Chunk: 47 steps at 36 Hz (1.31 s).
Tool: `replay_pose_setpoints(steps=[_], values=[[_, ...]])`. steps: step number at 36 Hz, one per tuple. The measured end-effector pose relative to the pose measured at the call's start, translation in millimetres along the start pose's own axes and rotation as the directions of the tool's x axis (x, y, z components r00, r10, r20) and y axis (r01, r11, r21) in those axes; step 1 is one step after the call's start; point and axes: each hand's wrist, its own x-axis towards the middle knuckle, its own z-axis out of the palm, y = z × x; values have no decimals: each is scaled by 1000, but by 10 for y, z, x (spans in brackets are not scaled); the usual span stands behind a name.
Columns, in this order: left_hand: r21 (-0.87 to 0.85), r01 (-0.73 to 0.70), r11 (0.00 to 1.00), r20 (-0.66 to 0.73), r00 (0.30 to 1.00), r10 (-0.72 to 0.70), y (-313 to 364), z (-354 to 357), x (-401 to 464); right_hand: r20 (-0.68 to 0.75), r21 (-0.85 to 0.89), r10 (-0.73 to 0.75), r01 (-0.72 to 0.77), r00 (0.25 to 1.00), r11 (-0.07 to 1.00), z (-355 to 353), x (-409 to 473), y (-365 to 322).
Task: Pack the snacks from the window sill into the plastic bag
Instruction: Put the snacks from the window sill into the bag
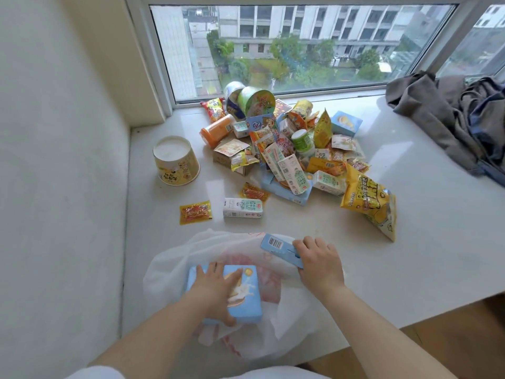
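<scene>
A white plastic bag lies crumpled at the near edge of the window sill. My left hand grips a light blue snack box over the bag. My right hand holds a second, narrower blue box with a barcode at the bag's far right edge. Farther back sits a heap of snacks: cup noodles, milk cartons, sachets and a yellow chip bag. A lone milk carton and a red-yellow sachet lie just beyond the bag.
A yellow paper tub stands upside down at the left, near the wall. Dark clothes are piled at the back right by the window. The sill's front edge drops to a wooden floor at the right.
</scene>
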Motion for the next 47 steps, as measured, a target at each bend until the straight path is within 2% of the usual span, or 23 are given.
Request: replay_pose_setpoints(steps=[4, 8, 11, 15, 19, 24, 27, 29, 35, 36, 37, 39, 41, 42, 44, 47], values=[[0, -150, 989, 77, 986, 149, 64, 18, -39, -38, 57, 103, -101, 994, 993, 23, 37, -56], [-54, -167, 984, 132, 976, 173, 105, 14, -45, -53, 96, 97, -92, 994, 991, 62, 46, -102], [-104, -119, 987, 68, 990, 127, 101, -34, -23, 2, 198, 86, -85, 996, 977, 120, 13, -125], [-216, -80, 973, -36, 997, 74, 70, -148, 68, 123, 314, 159, -190, 980, 930, 211, -28, -77], [-307, -82, 948, -34, 997, 75, 102, -212, 174, 161, 400, 248, -293, 955, 868, 236, -54, 34], [-247, -128, 960, -158, 983, 90, 267, -155, 288, 177, 430, 346, -388, 922, 815, 203, -73, 163], [-153, -88, 984, -171, 983, 62, 305, -79, 398, 170, 434, 396, -429, 902, 792, 182, -110, 224], [-120, -65, 991, -152, 987, 46, 271, -9, 472, 167, 430, 401, -432, 901, 793, 180, -136, 236], [-201, -6, 979, -151, 988, -25, 239, 126, 528, 182, 440, 384, -424, 905, 791, 178, -155, 188], [-213, -16, 977, -206, 978, -29, 249, 117, 496, 182, 450, 377, -418, 908, 789, 179, -152, 172], [-214, -51, 975, -317, 948, -20, 251, 117, 452, 178, 455, 370, -410, 912, 790, 181, -146, 154], [-193, -135, 972, -511, 859, 18, 235, 136, 360, 154, 452, 350, -381, 924, 806, 184, -123, 120], [-158, -181, 971, -613, 788, 47, 204, 208, 246, 122, 449, 323, -343, 938, 825, 187, -89, 82], [-163, -169, 972, -617, 786, 33, 180, 272, 210, 105, 448, 307, -320, 946, 835, 187, -71, 60], [-178, -100, 979, -566, 824, -19, 117, 386, 145, 72, 450, 269, -272, 961, 851, 177, -26, 2], [-296, 80, 952, -352, 917, -186, 16, 467, 85, 8, 440, 191, -175, 982, 881, 144, 59, -112]])
